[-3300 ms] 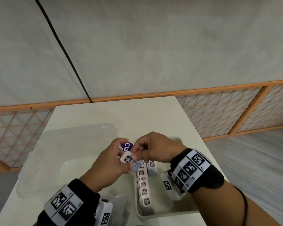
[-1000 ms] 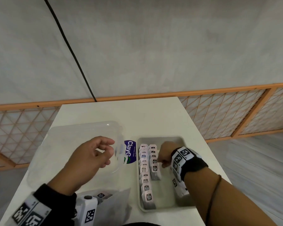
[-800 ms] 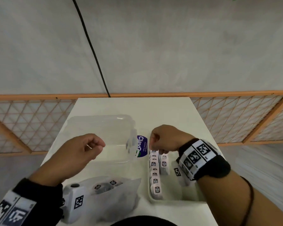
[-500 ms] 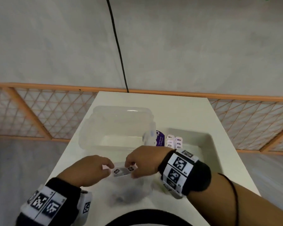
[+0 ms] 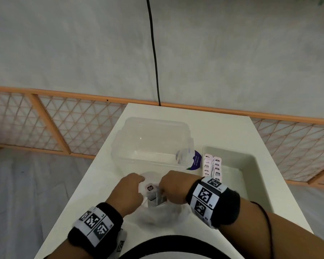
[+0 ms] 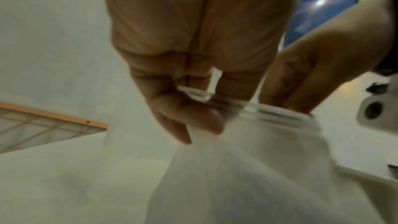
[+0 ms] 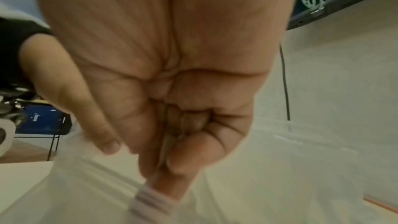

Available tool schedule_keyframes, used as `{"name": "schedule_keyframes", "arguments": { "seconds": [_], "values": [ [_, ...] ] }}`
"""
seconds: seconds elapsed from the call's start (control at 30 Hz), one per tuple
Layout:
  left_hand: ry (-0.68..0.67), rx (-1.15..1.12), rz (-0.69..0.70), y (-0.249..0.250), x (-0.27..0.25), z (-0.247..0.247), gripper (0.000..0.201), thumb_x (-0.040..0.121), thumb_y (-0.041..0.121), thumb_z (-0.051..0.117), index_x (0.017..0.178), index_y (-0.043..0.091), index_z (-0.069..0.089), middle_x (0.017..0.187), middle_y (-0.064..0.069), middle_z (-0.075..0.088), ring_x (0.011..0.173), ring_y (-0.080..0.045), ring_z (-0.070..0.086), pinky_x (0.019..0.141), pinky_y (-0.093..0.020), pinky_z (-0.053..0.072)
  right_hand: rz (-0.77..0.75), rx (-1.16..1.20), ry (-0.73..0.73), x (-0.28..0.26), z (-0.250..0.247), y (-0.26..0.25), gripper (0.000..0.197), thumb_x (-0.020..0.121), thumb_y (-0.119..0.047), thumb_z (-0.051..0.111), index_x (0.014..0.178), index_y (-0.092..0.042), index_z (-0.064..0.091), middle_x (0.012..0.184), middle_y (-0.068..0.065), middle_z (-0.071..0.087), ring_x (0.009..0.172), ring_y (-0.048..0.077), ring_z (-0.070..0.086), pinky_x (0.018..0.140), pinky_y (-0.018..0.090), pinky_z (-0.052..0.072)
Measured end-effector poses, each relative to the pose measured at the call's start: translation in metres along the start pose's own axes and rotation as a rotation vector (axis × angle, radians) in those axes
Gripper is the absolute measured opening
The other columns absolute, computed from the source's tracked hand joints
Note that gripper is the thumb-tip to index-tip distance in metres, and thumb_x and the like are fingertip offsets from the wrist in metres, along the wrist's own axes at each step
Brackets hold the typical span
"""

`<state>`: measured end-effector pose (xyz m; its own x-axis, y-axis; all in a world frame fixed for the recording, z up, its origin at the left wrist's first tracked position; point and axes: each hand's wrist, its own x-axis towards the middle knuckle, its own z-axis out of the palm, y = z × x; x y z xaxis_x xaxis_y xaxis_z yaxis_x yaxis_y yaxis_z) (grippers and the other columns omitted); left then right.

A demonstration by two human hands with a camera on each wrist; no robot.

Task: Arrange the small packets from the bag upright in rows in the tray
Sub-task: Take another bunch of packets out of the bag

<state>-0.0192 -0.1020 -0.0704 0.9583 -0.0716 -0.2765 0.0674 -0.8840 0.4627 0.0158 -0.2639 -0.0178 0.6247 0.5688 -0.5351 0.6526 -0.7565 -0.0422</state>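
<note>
Packet (image 7: 150, 200) pinch visible only from right wrist.

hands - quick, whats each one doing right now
Left hand: pinching the rim of the clear bag.
Right hand: fingers curled, pinching a small packet at the bag's mouth.

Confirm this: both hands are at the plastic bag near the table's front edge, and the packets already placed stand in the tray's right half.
Not quite. The packets stand in two rows along the tray's left wall, not its right half; the head view shows this. The rest holds: the left hand pinches the plastic bag and the right hand is at its mouth.
</note>
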Motion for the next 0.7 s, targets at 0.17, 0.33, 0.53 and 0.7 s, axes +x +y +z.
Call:
{"name": "schedule_keyframes", "arguments": {
  "seconds": [0.17,0.33,0.53,0.7],
  "values": [
    [0.057,-0.073,0.207,0.01,0.001,0.004,0.053,0.076,0.004,0.062,0.125,0.022,0.057,0.117,0.005,0.059,0.108,-0.009,0.055,0.095,-0.017,0.041,-0.073,0.025,0.104,0.022,0.013,-0.014,0.03,0.086,-0.026,0.063,0.107,-0.004,0.062,0.105,0.011,0.065,0.094,0.026,0.061,0.073,0.028,0.042],
    [0.07,-0.055,0.201,0.012,0.0,0.003,0.061,0.077,0.005,0.063,0.134,0.022,0.048,0.128,0.005,0.053,0.118,-0.01,0.05,0.095,-0.01,0.032,0.051,0.064,0.097,0.035,0.029,-0.02,0.055,0.084,-0.038,0.064,0.127,-0.006,0.049,0.124,0.013,0.051,0.107,0.029,0.056,0.086,0.033,0.044],
    [0.105,-0.075,0.19,0.008,-0.002,0.001,0.056,0.084,0.008,0.062,0.136,0.022,0.046,0.135,0.008,0.048,0.122,-0.008,0.046,0.096,-0.007,0.027,0.025,-0.175,0.073,0.05,0.038,-0.016,0.054,0.091,-0.047,0.048,0.132,-0.013,0.048,0.132,0.014,0.042,0.12,0.03,0.042,0.097,0.038,0.037],
    [0.131,-0.099,0.239,0.01,0.001,-0.001,0.048,0.084,0.002,0.057,0.129,0.021,0.053,0.127,0.008,0.052,0.11,-0.002,0.048,0.083,0.007,0.025,-0.128,-0.335,0.127,0.062,0.053,-0.026,0.048,0.095,-0.037,0.043,0.136,-0.014,0.042,0.142,0.007,0.039,0.125,0.028,0.041,0.101,0.039,0.036]
  ]
}}
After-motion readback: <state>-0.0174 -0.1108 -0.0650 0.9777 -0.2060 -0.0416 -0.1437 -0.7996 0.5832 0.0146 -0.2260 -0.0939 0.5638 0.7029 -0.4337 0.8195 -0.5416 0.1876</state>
